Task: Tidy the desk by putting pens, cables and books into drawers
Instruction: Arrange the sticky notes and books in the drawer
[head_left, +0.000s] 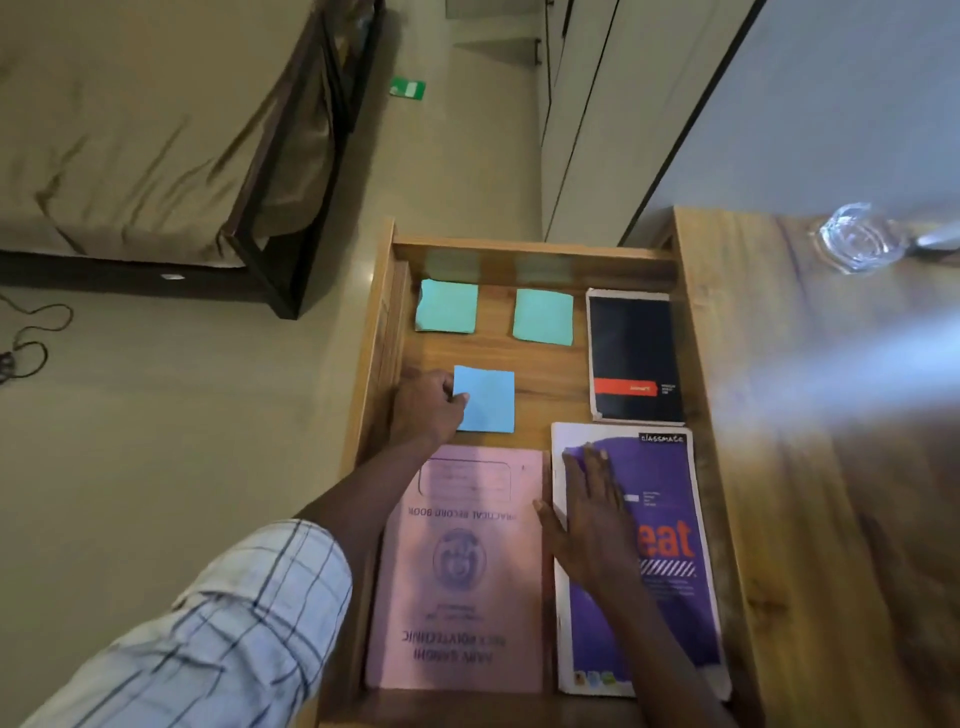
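Observation:
An open wooden drawer (535, 248) is pulled out below me. Inside it, my left hand (428, 408) pinches the left edge of a blue sticky-note pad (488, 400) that lies on the drawer floor. My right hand (589, 512) rests flat, fingers spread, on a purple notebook (670, 551) at the drawer's near right. A pink record book (462, 571) lies to its left. A black notebook with a red band (635, 356) sits at the far right. Two green sticky-note pads (447, 306) (543, 317) lie along the drawer's back.
The wooden desk top (831, 441) runs along the right, with a glass ashtray (860, 241) at its far end. A bed (130, 130) stands at the upper left, and a black cable (31, 338) lies on the floor at far left. White cupboards (587, 130) stand behind the drawer.

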